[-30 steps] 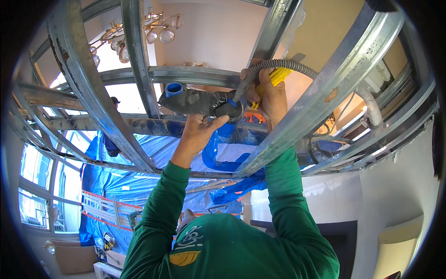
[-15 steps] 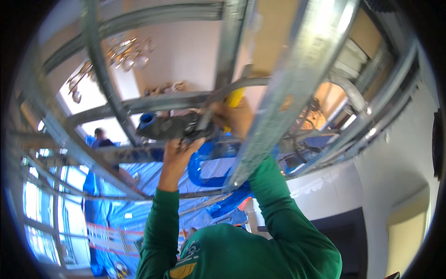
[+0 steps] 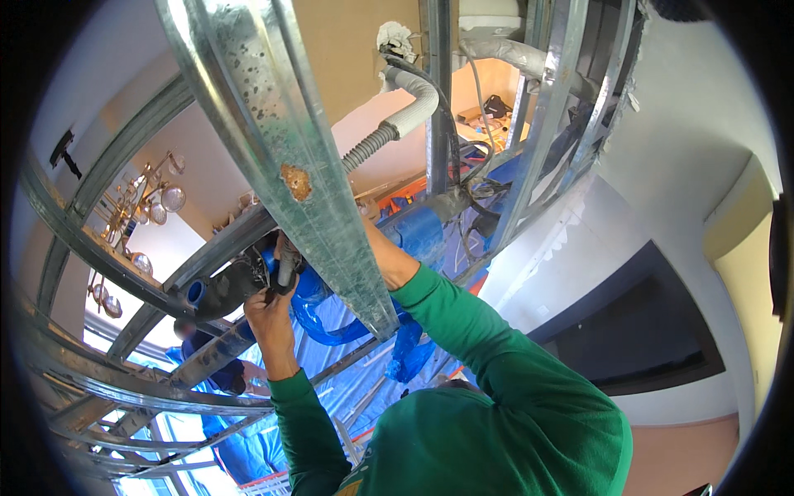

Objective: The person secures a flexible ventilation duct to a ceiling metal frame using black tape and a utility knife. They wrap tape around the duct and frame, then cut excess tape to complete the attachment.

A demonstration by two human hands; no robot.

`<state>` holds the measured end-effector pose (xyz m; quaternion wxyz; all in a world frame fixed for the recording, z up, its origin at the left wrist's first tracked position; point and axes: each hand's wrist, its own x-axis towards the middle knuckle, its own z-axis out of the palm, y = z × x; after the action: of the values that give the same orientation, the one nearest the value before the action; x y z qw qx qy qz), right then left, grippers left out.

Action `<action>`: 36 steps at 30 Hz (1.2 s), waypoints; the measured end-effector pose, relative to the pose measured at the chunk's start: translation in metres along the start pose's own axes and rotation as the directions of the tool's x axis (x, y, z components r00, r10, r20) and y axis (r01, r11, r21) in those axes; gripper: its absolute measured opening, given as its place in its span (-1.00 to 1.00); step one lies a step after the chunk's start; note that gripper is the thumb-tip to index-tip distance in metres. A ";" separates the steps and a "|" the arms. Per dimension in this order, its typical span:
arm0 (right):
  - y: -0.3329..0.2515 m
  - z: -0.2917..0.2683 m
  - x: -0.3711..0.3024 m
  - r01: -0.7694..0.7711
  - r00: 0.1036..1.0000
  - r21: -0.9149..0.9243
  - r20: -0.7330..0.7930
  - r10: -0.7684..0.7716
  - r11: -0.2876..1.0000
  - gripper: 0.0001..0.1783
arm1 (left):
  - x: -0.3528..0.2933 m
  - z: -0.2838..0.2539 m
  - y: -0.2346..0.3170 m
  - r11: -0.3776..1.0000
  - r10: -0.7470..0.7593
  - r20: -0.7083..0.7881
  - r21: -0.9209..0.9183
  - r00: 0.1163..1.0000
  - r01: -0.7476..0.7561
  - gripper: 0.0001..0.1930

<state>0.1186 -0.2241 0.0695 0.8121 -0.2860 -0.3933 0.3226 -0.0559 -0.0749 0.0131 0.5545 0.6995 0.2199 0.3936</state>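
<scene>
A black pipe fitting (image 3: 231, 289) with a blue-ringed open end lies among the metal framing, left of centre. My left hand (image 3: 271, 322) is closed on its right-hand end from below, with fingers bent and thumb raised. The end of a grey hose (image 3: 289, 263) meets the fitting just above those fingers. A ribbed grey hose (image 3: 368, 149), partly in white sleeving, runs behind the wide metal stud (image 3: 306, 157). My right hand (image 3: 382, 252) reaches behind this stud from the right; only its wrist side shows, and its fingers are hidden.
Metal studs and rails (image 3: 538, 124) surround my arms. A blue-wrapped pipe (image 3: 418, 233) and loose black cables (image 3: 488, 194) are at the right. Blue sheeting (image 3: 335, 397) covers the area below, where another person (image 3: 215, 355) is at the lower left. A chandelier (image 3: 149, 202) hangs at the left.
The view has swung, so the wide stud now crosses left of centre. The fitting and my left hand appear farther left and lower. My right hand has gone mostly behind the stud.
</scene>
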 end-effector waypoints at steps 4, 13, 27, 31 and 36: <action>-0.013 -0.004 -0.008 0.030 0.997 -0.289 0.071 -0.010 0.957 -0.68 | -0.004 -0.001 0.007 0.999 0.009 0.052 -0.046 0.999 -0.006 -0.82; 0.013 -0.060 -0.007 0.023 0.996 -0.654 0.077 0.036 0.756 -0.55 | -0.007 -0.011 0.017 0.993 0.043 0.126 -0.115 0.991 -0.028 -0.81; -0.032 -0.060 -0.039 -0.344 0.936 -0.433 -0.229 0.268 0.833 -0.48 | 0.005 -0.004 -0.003 0.987 0.004 0.090 -0.160 0.996 0.010 -0.77; -0.069 -0.064 -0.067 -0.052 0.938 -0.194 -0.347 -0.019 0.980 -0.40 | 0.012 -0.003 -0.019 0.965 0.108 0.060 -0.244 0.992 -0.090 -0.84; -0.122 -0.064 -0.015 0.140 0.834 -0.267 -0.487 -0.259 0.953 -0.41 | 0.018 -0.010 -0.024 0.992 -0.069 0.079 -0.099 0.994 0.077 -0.67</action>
<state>0.2006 -0.3255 0.1170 0.8801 -0.4073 -0.2220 0.1013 -0.0503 -0.0483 -0.0036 0.6115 0.6760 0.2038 0.3572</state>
